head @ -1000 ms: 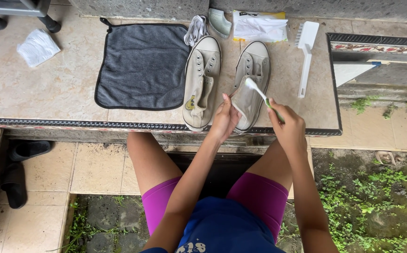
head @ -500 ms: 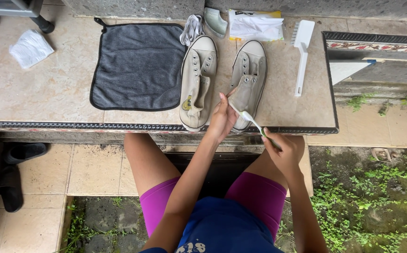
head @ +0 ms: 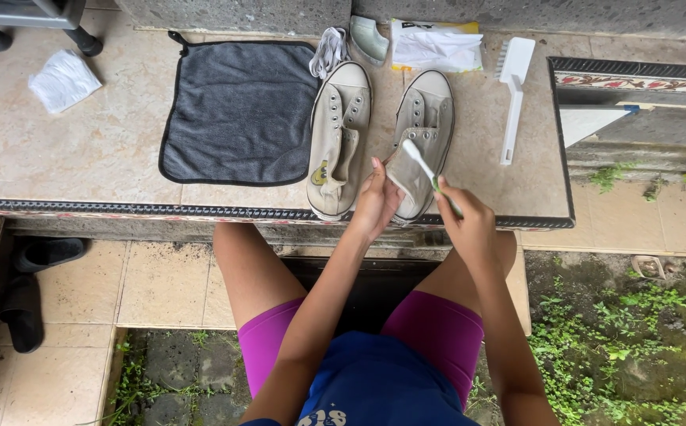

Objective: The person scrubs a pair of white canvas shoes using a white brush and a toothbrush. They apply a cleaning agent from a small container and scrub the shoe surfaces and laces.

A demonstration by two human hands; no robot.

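Tiled in pale beige stone, a low ledge (head: 82,150) with a dark patterned edge ran across the scene, a rough grey wall behind it and paving and green weeds below.

Far to the left of the left hand, a crumpled white cloth (head: 63,79) lay near the back corner. Closer, but apart from that hand, a dark grey towel (head: 239,112) was spread flat. Just left of the hand lay the left sneaker (head: 339,138), off-white, laceless, its toe toward the wall, with a bundle of white laces (head: 328,51) beyond its toe.

The left hand (head: 376,203) rested on the heel end of the right sneaker (head: 423,134), fingers closed lightly over the rim and steadying it at the ledge's front edge. Beyond that shoe's toe sat a small pale dish (head: 370,38) and a white and yellow packet (head: 436,43).

The right hand (head: 467,225), just beside the left one, was closed around the green-trimmed handle of a white toothbrush (head: 422,164), whose head reached up and left over the tongue of the right sneaker. Whether the bristles touched the canvas could not be told.

Farther right of that hand, well apart, a white long-handled scrub brush (head: 512,95) lay on the tiles.
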